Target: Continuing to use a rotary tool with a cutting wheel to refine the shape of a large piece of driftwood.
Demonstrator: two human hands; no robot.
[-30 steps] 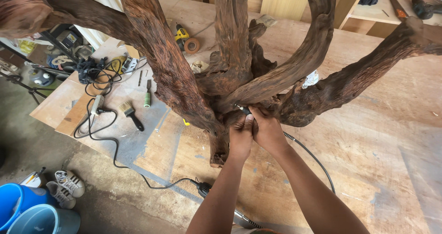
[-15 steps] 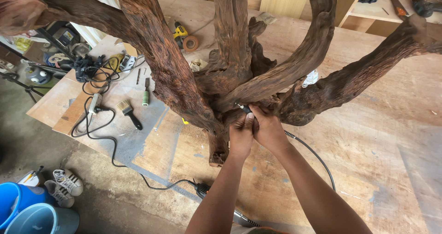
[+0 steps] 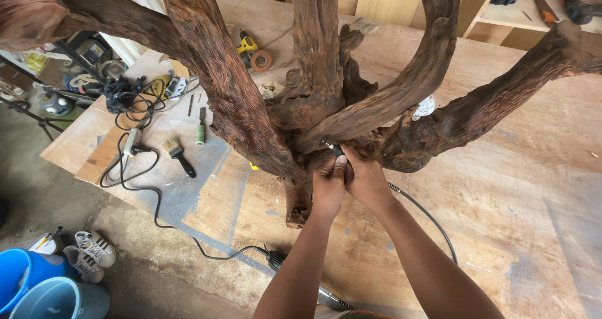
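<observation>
Hands: left hand [image 3: 327, 187] and right hand [image 3: 362, 180] pressed side by side, both arms stretched forward from the lower edge of the view, fingers curled shut together round a slim rotary handpiece [image 3: 333, 148]; its dark tip shows just above the knuckles, touching the wood

Root sculpture [image 3: 301, 99]: large reddish-brown gnarled piece standing on the bench [image 3: 501, 187], thick limbs spreading up and outward; the hands work at the centre where the limbs join, with limbs arching over and crowding them on both sides

Flexible shaft [image 3: 433, 218]: grey, running from behind the right wrist down the bench

Left part of bench: paintbrush [image 3: 177, 155], green-handled chisel [image 3: 200, 132], black cable [image 3: 135, 181] looping to a plug, yellow drill [image 3: 248, 45] beyond the limbs

Floor, lower left: pair of sneakers [image 3: 91, 253], blue buckets [image 3: 37, 287]
</observation>
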